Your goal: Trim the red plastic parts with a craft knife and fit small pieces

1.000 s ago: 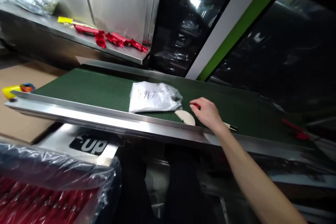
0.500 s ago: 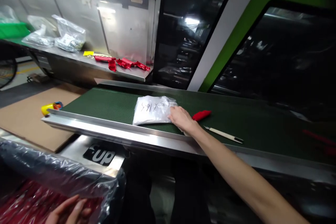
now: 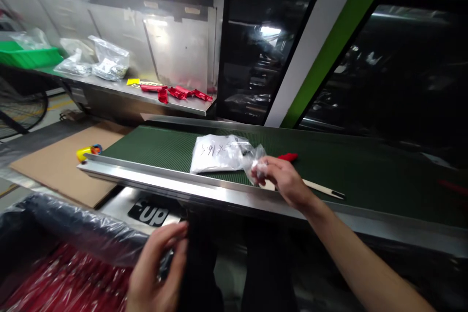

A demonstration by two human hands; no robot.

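My right hand (image 3: 288,183) is closed on crumpled clear plastic bag film (image 3: 259,156) at the right end of a white packet of plastic bags (image 3: 215,155). The packet, with handwritten figures on it, lies flat on the green conveyor belt (image 3: 157,144). Just beyond my right hand is a red plastic part (image 3: 288,157), partly covered. A cream-handled craft knife (image 3: 323,188) rests on the belt to the right, its blade end hidden by the hand. My left hand (image 3: 155,273), empty, has thumb and fingers curved apart beside a plastic-lined box of red parts (image 3: 69,282).
A metal rail (image 3: 171,180) edges the near side of the belt. On the steel shelf (image 3: 146,100) behind are several red parts (image 3: 175,92), bagged hardware (image 3: 111,66) and a green bin (image 3: 31,56). A yellow tape roll (image 3: 85,153) sits on cardboard (image 3: 54,170) at left.
My right hand has moved right, drawing clear film out from the packet's end. My left hand has risen and shifted right, out from over the red parts.
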